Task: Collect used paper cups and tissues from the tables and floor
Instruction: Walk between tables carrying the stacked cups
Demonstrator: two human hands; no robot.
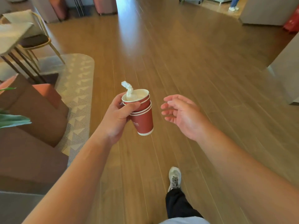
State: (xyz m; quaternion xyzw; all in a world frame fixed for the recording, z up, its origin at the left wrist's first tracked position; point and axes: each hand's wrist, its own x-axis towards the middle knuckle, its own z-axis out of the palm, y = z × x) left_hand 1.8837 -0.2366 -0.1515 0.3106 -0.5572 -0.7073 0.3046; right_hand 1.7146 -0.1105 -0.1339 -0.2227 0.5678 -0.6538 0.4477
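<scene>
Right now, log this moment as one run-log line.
left hand: grips stack of red paper cups | tissue: in top cup | right hand: open, empty | setting: wooden floor

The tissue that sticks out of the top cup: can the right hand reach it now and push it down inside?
Probably yes. The right hand is open, holds nothing, and hangs just beside the stacked cups held by the left hand. Nothing lies between it and the tissue, which stands free above the rim.
</scene>
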